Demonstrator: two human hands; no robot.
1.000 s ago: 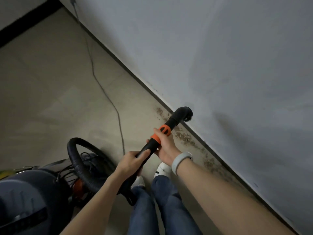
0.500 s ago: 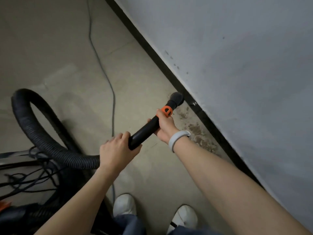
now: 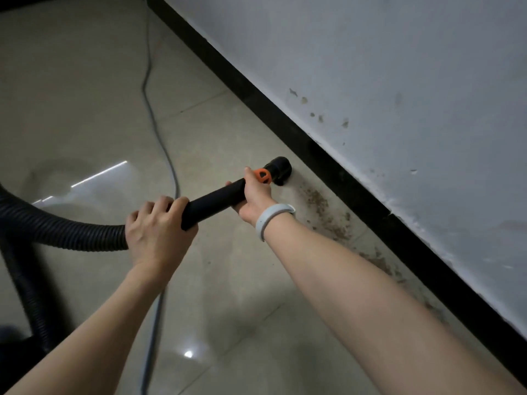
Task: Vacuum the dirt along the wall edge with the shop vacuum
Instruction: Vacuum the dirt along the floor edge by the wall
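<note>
1. The left hand (image 3: 159, 226) is gripping the black wand (image 3: 214, 202), fingers wrapped around its rear end; the right hand (image 3: 253, 195) is clamping it near the orange collar (image 3: 263, 175).
2. The nozzle (image 3: 278, 169) is hovering at the far end of the dirt (image 3: 328, 215) beside the baseboard (image 3: 356, 189).
3. Risk: sweeping too far from the edge could be leaving grit behind.

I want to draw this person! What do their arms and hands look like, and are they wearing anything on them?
Both arms are bare, with no sleeves showing and no gloves. The left hand wears nothing at all: no ring, no watch. Just behind the right hand there is a smooth, pale grey-white band around the wrist, like a fitness band. Its face cannot be seen from here.
</note>
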